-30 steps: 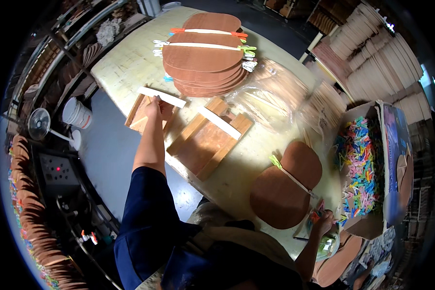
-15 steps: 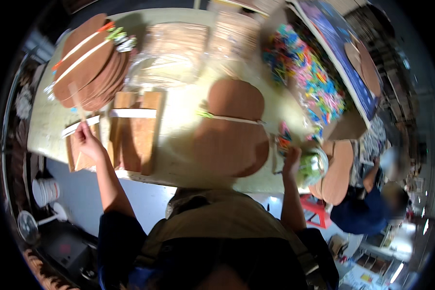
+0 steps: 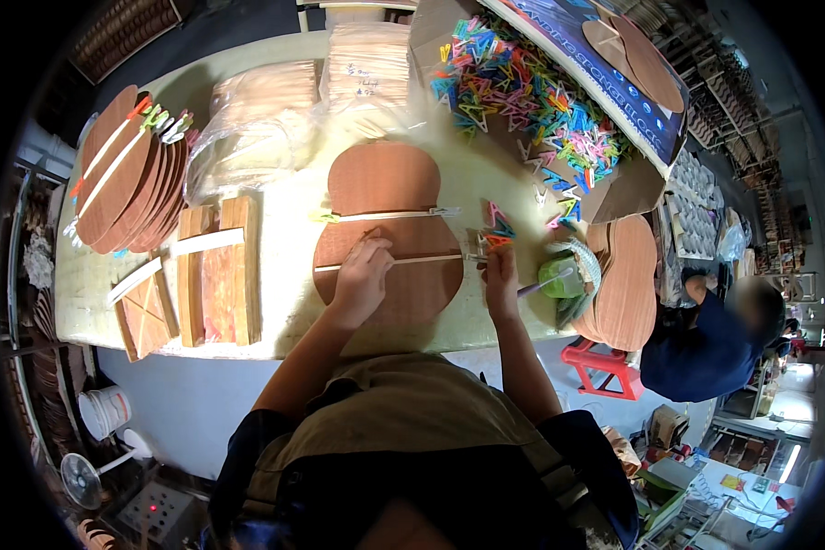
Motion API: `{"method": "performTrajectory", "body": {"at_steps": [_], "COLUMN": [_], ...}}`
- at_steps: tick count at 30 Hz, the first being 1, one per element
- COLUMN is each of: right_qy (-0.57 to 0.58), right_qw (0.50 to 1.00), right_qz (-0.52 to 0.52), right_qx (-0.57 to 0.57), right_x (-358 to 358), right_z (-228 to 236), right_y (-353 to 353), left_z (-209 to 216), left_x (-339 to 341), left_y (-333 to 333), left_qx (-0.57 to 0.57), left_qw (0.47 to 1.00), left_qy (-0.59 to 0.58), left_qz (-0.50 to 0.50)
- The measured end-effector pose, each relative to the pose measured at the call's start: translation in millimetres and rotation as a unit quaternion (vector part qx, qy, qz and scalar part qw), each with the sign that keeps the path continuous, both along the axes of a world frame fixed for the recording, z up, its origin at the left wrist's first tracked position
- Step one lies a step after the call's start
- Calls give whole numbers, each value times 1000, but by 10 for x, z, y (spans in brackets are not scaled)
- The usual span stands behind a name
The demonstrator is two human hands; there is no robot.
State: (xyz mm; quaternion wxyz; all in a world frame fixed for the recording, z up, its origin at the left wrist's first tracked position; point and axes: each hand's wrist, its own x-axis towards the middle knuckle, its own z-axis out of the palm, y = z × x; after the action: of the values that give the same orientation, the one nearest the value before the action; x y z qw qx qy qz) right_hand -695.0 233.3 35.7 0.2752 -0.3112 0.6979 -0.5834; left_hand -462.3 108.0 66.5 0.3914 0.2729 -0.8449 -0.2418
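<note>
A brown guitar-shaped wooden board (image 3: pixel 382 179) lies flat in front of me. A thin pale wooden strip crosses its waist, with a yellow-green clothespin (image 3: pixel 324 216) at the left end and a whitish clothespin (image 3: pixel 446 212) at the right. Lower down, a second wooden strip (image 3: pixel 428 259) spans the wider part. My left hand (image 3: pixel 361 280) is closed on this strip, its fingertips pressing it against the board. Beside the strip's right end, my right hand (image 3: pixel 501 284) pinches what looks like a pale clothespin, partly hidden. Coloured clothespins (image 3: pixel 497 225) lie just beyond its fingers.
A cardboard box (image 3: pixel 628 188) of coloured clothespins stands far right. A green pot with a brush (image 3: pixel 559 277) is near stacked boards (image 3: pixel 625 275). On the left are clipped boards (image 3: pixel 124 183), wooden blocks (image 3: pixel 192 275) and bagged strips (image 3: pixel 257 128). A person (image 3: pixel 706 344) sits at right.
My left hand has moved right from the wooden blocks, bringing a strip onto the lower part of the board. My right hand has come in toward the board's right edge.
</note>
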Motion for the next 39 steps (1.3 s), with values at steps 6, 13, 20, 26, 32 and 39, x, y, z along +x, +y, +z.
{"method": "performTrajectory", "body": {"at_steps": [6, 13, 20, 26, 32, 39], "right_qy": [-64, 306, 419, 487, 502, 484], "right_qw": [998, 950, 871, 838, 782, 842], "right_qz": [22, 23, 103, 245, 345, 237], "right_qx": [8, 63, 234, -20, -135, 15], "right_x": [99, -114, -360, -162, 308, 730], "right_z": [-7, 13, 226, 578, 750, 545], "right_y": [-50, -147, -443, -1206, -1689, -1914], "left_z": [-66, -53, -72, -50, -34, -163], "left_x": [6, 24, 41, 42, 67, 87], "left_y": [-26, -43, -53, -44, -59, -82], "left_qx": [-5, -2, -2, 19, -3, -10], "left_qw": [1000, 1000, 1000, 999, 1000, 999], "left_qy": [-12, 12, 10, 33, 27, -6], "left_qz": [2, -1, -4, -6, -14, -33]}}
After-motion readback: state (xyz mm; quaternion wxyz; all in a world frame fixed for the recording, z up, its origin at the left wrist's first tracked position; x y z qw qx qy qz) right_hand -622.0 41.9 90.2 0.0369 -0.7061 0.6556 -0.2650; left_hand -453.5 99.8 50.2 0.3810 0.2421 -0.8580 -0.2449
